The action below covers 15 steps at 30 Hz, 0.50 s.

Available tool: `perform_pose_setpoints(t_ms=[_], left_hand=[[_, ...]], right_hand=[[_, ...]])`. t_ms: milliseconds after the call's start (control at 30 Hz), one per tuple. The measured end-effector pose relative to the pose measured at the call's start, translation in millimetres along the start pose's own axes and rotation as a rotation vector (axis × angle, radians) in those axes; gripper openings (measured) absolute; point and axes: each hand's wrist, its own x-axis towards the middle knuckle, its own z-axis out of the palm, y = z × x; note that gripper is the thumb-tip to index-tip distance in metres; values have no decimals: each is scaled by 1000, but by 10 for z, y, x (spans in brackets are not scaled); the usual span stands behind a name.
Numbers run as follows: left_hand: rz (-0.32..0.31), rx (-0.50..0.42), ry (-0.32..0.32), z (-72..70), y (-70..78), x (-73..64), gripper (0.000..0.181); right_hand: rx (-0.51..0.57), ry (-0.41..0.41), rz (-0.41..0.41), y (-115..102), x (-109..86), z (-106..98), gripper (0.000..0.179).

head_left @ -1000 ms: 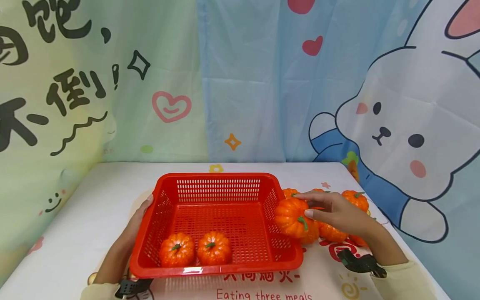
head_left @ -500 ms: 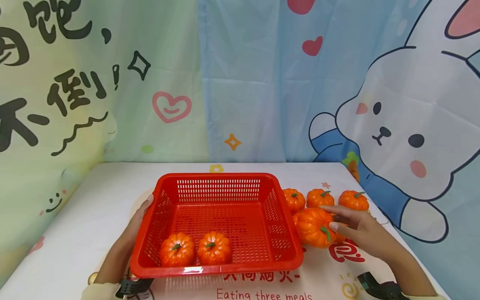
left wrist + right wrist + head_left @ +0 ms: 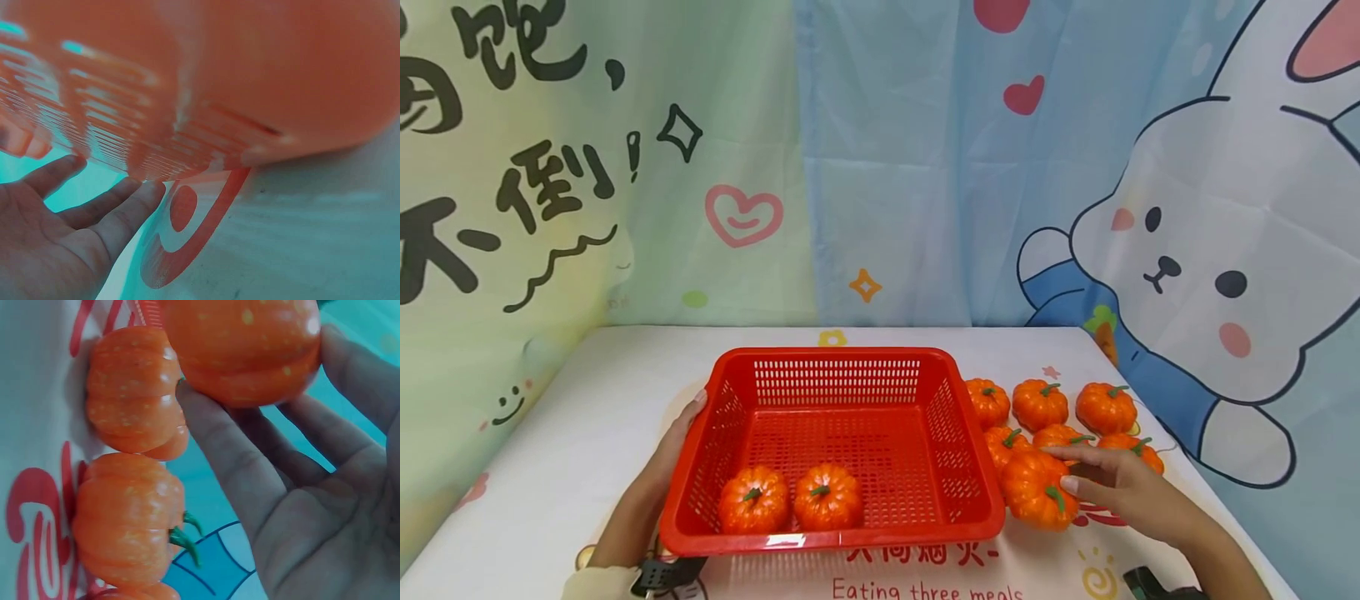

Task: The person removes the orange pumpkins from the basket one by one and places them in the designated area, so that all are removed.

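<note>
A red plastic basket (image 3: 842, 542) stands mid-table with two small orange pumpkins, one of them a pumpkin (image 3: 754, 500) at its near left corner. My left hand (image 3: 673, 446) lies along the basket's left side. In the left wrist view its fingers (image 3: 125, 215) reach out fairly straight, tips touching the slotted wall. My right hand (image 3: 1120, 492) holds another orange pumpkin (image 3: 1037, 492) with a green stem, just right of the basket. Seen from the right wrist, the thumb and fingers pinch this pumpkin (image 3: 247, 350) from opposite sides, above the table.
Several more pumpkins sit in two rows right of the basket, among them a pumpkin (image 3: 1040, 404) at the back and a pumpkin (image 3: 1105, 408) near the table's right edge. A printed cloth (image 3: 925, 575) covers the table. A patterned curtain (image 3: 887, 167) hangs behind.
My right hand has drawn the pumpkin back from over the basket's right rim, rightward and then nearer to me, uncovering the pumpkins behind. My left hand and the basket have stayed put.
</note>
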Motion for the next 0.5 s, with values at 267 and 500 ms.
perform_pose_setpoints(t_ms=[267,500], left_hand=[[0,18,19,-19,-35,8,61],[45,10,-27,-31,-48,3,56]], right_hand=[[19,-147,53,138,69,39,44],[64,-257,16,252,125,78,38]])
